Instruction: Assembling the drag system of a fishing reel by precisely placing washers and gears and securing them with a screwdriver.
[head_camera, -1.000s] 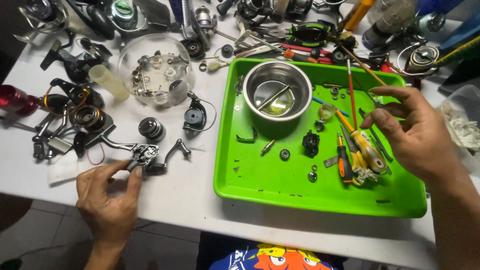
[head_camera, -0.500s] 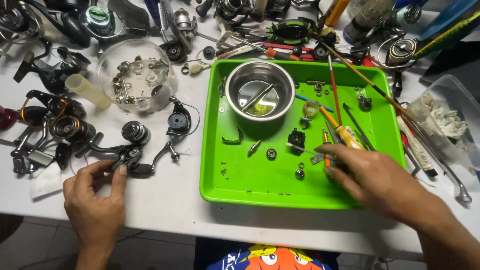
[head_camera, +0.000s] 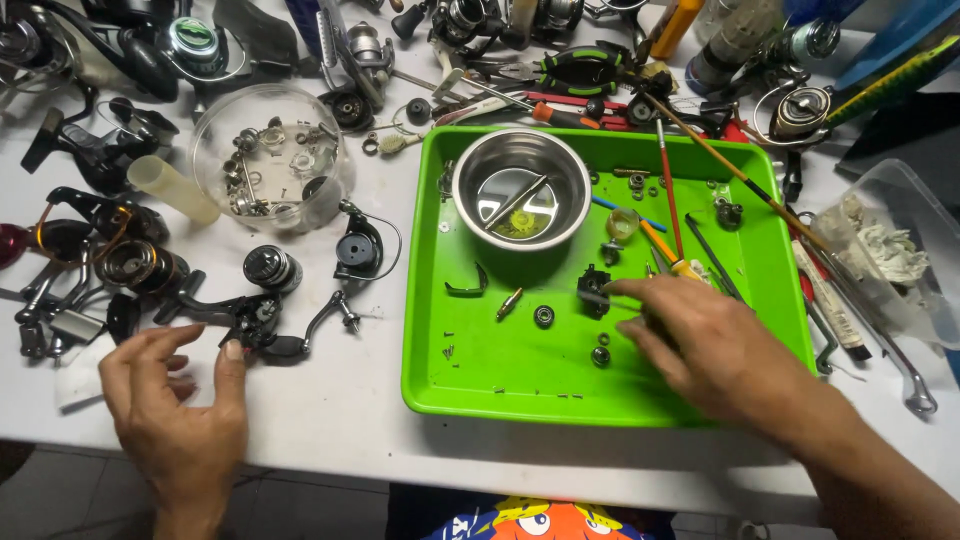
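Observation:
My left hand (head_camera: 175, 405) rests on the white table (head_camera: 330, 420) at the lower left, fingers spread. Its thumb tip touches a black reel body with a crank arm (head_camera: 258, 322). My right hand (head_camera: 715, 350) reaches into the green tray (head_camera: 500, 385) from the right. Its fingers are pinched around what looks like a thin metal tool, whose tip points at a small black reel part (head_camera: 592, 288). The index fingertip lies right beside that part. A small bearing (head_camera: 544, 316) and a screw (head_camera: 508, 303) lie just to its left.
A steel bowl (head_camera: 520, 190) sits in the tray's far end, with screwdrivers (head_camera: 665, 240) and brushes beside it. A clear round tub of small parts (head_camera: 268, 160) and several fishing reels (head_camera: 110, 250) crowd the left and far side. A clear box with rags (head_camera: 900, 260) stands at the right.
My right hand moved left from the screwdrivers down to the black part in the tray's middle. My left hand loosened on the reel body and slid lower. The view shifted left.

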